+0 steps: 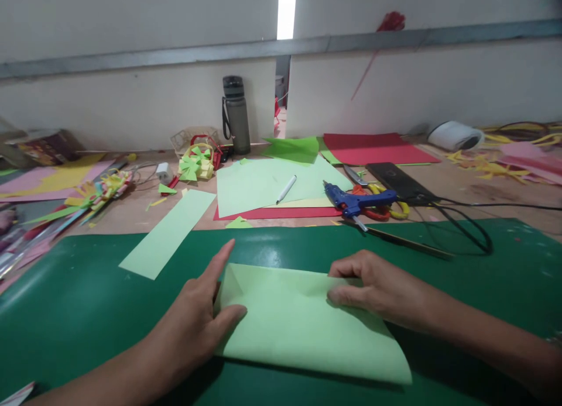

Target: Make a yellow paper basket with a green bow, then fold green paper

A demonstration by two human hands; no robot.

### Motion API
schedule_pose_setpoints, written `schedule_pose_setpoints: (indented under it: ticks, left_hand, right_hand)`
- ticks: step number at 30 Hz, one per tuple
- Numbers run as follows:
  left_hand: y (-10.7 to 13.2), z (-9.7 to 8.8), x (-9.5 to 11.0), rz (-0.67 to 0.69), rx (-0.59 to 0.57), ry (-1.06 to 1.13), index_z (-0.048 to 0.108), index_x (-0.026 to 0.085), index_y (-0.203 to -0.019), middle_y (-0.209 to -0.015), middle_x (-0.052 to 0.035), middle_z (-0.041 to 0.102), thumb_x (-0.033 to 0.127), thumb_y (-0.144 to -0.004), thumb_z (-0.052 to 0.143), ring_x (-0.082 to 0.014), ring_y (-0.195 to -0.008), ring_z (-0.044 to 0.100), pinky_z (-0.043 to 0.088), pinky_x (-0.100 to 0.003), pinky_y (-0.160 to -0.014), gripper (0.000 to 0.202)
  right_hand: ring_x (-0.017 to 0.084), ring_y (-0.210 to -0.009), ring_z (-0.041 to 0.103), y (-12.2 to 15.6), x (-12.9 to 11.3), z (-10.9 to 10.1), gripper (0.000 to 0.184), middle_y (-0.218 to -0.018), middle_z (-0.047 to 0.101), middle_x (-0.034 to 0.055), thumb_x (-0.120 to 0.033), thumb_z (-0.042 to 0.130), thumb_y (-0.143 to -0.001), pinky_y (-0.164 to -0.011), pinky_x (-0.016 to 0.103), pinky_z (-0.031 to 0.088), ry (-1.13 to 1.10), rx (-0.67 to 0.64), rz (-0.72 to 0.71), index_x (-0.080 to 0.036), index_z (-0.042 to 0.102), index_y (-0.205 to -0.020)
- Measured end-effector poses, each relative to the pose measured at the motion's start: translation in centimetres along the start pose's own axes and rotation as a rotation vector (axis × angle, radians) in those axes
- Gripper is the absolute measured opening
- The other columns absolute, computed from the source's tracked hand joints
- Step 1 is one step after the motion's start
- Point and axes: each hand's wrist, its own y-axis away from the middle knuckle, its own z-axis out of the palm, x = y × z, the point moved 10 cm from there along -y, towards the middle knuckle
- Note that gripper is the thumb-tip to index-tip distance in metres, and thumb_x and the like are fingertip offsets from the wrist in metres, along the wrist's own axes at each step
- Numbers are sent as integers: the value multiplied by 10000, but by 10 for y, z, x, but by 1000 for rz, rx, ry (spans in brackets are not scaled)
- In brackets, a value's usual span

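A sheet of light green paper (pixel 290 324) is bent over on itself above the green mat (pixel 83 312), its rounded fold towards me. My right hand (pixel 364 283) pinches the far edge, thumb on top and fingers behind. At the paper's left end is my left hand (pixel 206 312), its thumb lying on the paper and its index finger stretched out past the far left corner. Its other fingers are hidden behind the paper. Beyond my left hand lies a light green paper strip (pixel 169 233), partly on the mat.
Behind the mat are a blue glue gun (pixel 360 201), scissors (pixel 397 210), a white pen (pixel 287 189) on light green sheets (pixel 246 186), and red paper (pixel 377 148). A grey bottle (pixel 237 116) stands by the wall. Cables (pixel 478 227) run right. Paper flowers (pixel 195 163) lie left.
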Motion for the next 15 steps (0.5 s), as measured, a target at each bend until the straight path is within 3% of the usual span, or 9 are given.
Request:
schedule_pose_setpoints:
  ticks: [3,6,8,11,13,14,15]
  left_hand:
    - [-2,0,-1,-28,18,-45,38,187,-1489,-577,56,528,358,-836,479,-193,-613,579,451,-264,-555,806]
    - [0,-4,5,37,70,-275,2,167,-1486,-577,46,548,332,-859,465,-209,-559,579,438,-280,-502,797]
    - [6,-13,22,157,205,-476,124,187,-1475,-736,-28,637,292,-871,464,-249,-694,627,480,-317,-552,701]
    - [25,-20,63,403,412,-626,397,186,-1359,-1169,-155,614,226,-900,439,-344,-1120,546,495,-465,-844,463]
    - [32,-8,90,564,338,-596,471,154,-1304,-1322,-175,530,241,-925,411,-371,-1283,406,399,-545,-992,394]
    - [31,3,101,608,221,-549,476,143,-1304,-1341,-175,519,328,-940,390,-373,-1293,396,393,-557,-1000,417]
    - [28,19,105,597,28,-512,443,125,-1340,-1388,-185,470,440,-931,385,-382,-1310,371,388,-561,-1011,519]
  right_hand:
    - [99,-524,414,3,-17,-13,222,-552,486,-37,-276,519,-782,-478,223,272,269,191,-140,-172,547,-587]
    - [127,-575,488,6,-26,-12,172,-609,572,-18,-234,480,-798,-535,243,308,420,267,-211,-179,580,-669]
    - [150,-620,546,6,-26,-10,140,-678,639,4,-220,480,-793,-572,253,338,454,283,-220,-181,607,-749]
    - [173,-652,586,5,-25,-9,154,-736,684,31,-223,480,-797,-598,265,367,499,293,-230,-182,628,-796]
    - [180,-641,595,4,-24,-8,166,-720,691,37,-233,481,-805,-595,268,381,529,302,-244,-185,640,-808]
    - [180,-633,599,4,-23,-8,169,-708,694,38,-239,485,-810,-592,267,388,536,308,-257,-187,646,-813]
    - [179,-622,603,4,-23,-8,168,-698,696,37,-246,492,-812,-588,265,396,537,314,-275,-190,651,-813]
